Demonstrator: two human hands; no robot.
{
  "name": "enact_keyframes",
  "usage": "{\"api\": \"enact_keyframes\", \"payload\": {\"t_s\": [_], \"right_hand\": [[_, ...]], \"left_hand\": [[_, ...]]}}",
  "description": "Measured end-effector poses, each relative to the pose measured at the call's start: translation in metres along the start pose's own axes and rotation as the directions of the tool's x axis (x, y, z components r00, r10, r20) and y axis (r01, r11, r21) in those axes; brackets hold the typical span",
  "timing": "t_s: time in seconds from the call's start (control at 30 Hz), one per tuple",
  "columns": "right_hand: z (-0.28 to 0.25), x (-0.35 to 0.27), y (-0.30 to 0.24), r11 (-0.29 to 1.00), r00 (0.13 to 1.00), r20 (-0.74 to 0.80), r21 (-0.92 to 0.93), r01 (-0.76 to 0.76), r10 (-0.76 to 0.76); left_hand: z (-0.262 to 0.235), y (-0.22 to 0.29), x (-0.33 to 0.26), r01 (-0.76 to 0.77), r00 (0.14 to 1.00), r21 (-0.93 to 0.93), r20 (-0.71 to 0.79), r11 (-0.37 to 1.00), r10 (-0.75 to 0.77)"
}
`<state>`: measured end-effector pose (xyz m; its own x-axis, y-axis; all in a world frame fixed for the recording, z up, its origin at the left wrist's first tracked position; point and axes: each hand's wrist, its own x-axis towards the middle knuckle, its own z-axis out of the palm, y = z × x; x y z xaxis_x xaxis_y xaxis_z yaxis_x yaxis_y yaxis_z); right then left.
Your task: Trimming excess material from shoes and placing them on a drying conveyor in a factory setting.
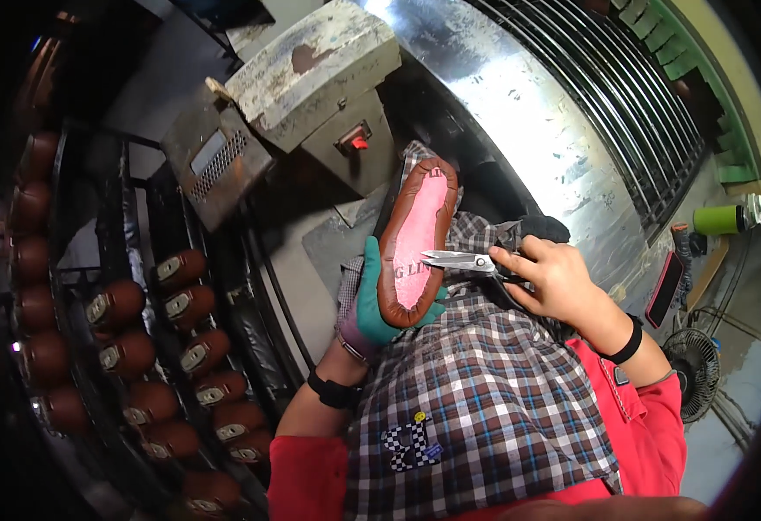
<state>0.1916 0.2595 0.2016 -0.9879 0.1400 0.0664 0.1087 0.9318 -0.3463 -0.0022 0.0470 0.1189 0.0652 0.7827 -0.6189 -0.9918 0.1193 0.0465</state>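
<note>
A person in a checked apron (493, 391) holds a brown shoe (417, 230) above the lap, its pink underside turned up, as the right hand (563, 278) brings scissors (463, 261) over it. The gloved left hand (370, 300) cups the shoe's near end, its fingers wrapped around the edge, apparently to steady it and leave the underside open to view. The right fingers are closed on the scissor handles, the blades slightly parted; whether the tips touch the shoe cannot be told. Beyond the shoe stands a worn metal box (346, 143) with a red switch, probably limiting reach that way. Racked brown shoes (115, 304) line the left; a steel bench (493, 95) slopes away ahead, with a phone (664, 289), green bottle (717, 220) and fan (693, 369) at right.
</note>
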Motion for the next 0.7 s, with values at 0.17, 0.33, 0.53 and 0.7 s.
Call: {"api": "enact_keyframes", "payload": {"t_s": [0.17, 0.33, 0.53, 0.7], "right_hand": [[0.003, 0.003, -0.007, 0.998, 0.997, 0.052, -0.039, 0.051, -0.049], [0.000, 0.007, -0.014, 0.993, 0.993, 0.089, -0.078, 0.084, -0.077], [-0.013, 0.019, -0.026, 0.965, 0.983, 0.126, -0.209, 0.159, -0.135], [-0.021, 0.028, -0.027, 0.951, 0.978, 0.142, -0.246, 0.187, -0.155]], "left_hand": [[-0.020, -0.006, -0.004, -0.062, 0.995, 0.115, 0.090, 0.991, 0.052], [-0.034, -0.006, 0.003, -0.046, 0.987, 0.018, 0.157, 0.999, 0.043], [-0.055, -0.009, 0.009, 0.046, 0.964, -0.120, 0.267, 0.992, -0.012], [-0.046, -0.009, 0.010, -0.044, 0.979, -0.100, 0.192, 0.994, 0.063]]}}
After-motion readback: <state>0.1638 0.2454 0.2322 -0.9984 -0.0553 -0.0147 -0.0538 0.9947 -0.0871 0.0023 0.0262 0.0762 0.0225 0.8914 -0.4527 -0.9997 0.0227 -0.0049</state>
